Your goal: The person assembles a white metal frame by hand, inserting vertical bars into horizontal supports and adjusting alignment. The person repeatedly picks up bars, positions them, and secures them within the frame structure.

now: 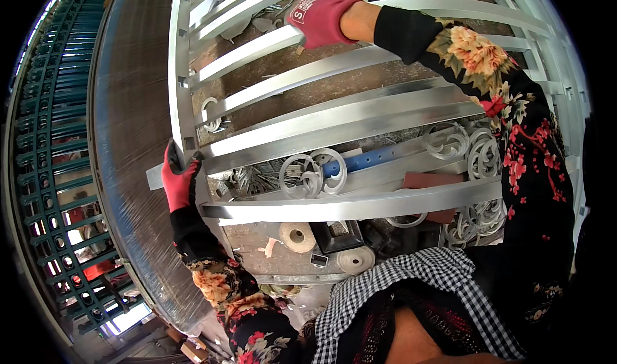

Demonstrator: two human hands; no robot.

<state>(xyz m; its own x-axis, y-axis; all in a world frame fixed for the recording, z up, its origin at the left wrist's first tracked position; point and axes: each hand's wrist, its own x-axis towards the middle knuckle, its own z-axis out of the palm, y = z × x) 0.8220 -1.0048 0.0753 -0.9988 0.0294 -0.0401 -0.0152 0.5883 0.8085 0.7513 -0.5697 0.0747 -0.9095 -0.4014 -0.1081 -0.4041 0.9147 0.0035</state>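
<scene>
A silvery metal frame of a long side rail [180,107] and several crossbars spans the work surface before me. My left hand [178,183], in a red and black glove, grips the rail's near end, thumb on one side and fingers on the other. Farther off, my right hand [321,18], also gloved, closes over a crossbar [247,57]; its fingertips are mostly hidden. Below the bars lie pale ring-shaped scroll ornaments [301,177], a blue bar with holes [365,162] and a heap of small metal pieces [257,179].
A film-wrapped brown panel [132,139] stands left of the frame, with green metal fencing [54,171] beyond. Near my body lie two tape rolls [297,237], a black square piece [337,237] and a reddish-brown plate [432,181]. More scrolls [483,155] pile up at right.
</scene>
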